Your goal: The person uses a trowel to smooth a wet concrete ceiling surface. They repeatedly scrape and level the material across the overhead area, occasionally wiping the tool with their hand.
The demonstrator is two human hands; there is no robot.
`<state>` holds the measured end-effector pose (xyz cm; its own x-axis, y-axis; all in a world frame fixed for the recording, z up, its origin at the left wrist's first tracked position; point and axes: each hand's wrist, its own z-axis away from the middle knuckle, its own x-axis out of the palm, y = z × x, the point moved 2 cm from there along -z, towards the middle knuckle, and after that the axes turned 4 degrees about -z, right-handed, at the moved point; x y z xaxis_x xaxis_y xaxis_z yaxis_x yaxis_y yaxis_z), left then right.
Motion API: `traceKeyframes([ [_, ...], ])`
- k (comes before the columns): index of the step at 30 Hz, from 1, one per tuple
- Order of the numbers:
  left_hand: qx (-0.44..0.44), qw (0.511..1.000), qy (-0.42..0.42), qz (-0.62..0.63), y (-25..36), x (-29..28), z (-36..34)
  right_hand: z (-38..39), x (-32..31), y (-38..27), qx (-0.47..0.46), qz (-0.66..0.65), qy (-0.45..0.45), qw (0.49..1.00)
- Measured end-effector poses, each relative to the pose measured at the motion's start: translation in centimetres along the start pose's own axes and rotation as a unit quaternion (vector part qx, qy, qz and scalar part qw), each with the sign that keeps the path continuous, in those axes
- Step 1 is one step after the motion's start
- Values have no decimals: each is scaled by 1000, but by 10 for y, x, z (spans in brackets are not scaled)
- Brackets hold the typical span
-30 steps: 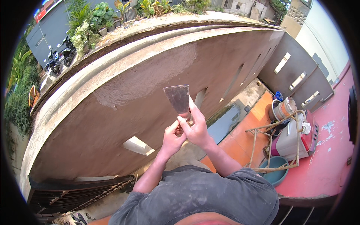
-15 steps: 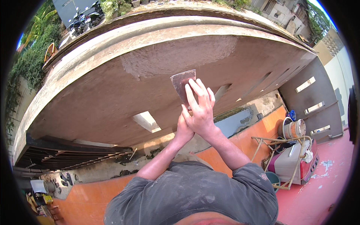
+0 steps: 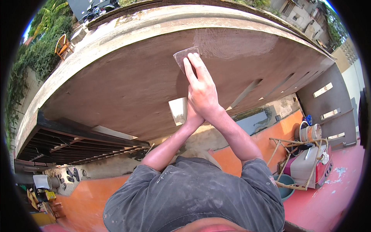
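Observation:
A putty knife with a wide, flared blade lies against the brown plastered wall, near its top edge. The index and middle fingers of my right hand stretch up along the blade and press on it, the other fingers bent out of sight. My left hand is tucked beneath the right one at the handle end; its fingers and the handle are hidden now. My wrists meet below the tool. To the right of the blade, a paler, wet-looking patch spreads over the wall.
Slots pierce the wall, one just left of my hands. A dark slatted metal gate is at lower left. To the right stand a bamboo frame, a cooler box, a green basin and a bucket.
My hands and the putty knife have moved up the wall toward its top edge. The view has shifted left. The pale patch's left part now looks evenly brown.

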<state>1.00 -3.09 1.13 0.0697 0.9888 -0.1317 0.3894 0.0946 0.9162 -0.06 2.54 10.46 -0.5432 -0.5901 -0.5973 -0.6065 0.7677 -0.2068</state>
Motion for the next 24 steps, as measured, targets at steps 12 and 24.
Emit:
traceKeyframes([
  [12, 21, 997, -74, 15, 10, -40, -5, -13, 16, -26, 55, 28, 24, 998],
  [24, 16, 998, -66, -13, 8, -41, -10, -12, 21, -22, 50, -2, 43, 998],
])
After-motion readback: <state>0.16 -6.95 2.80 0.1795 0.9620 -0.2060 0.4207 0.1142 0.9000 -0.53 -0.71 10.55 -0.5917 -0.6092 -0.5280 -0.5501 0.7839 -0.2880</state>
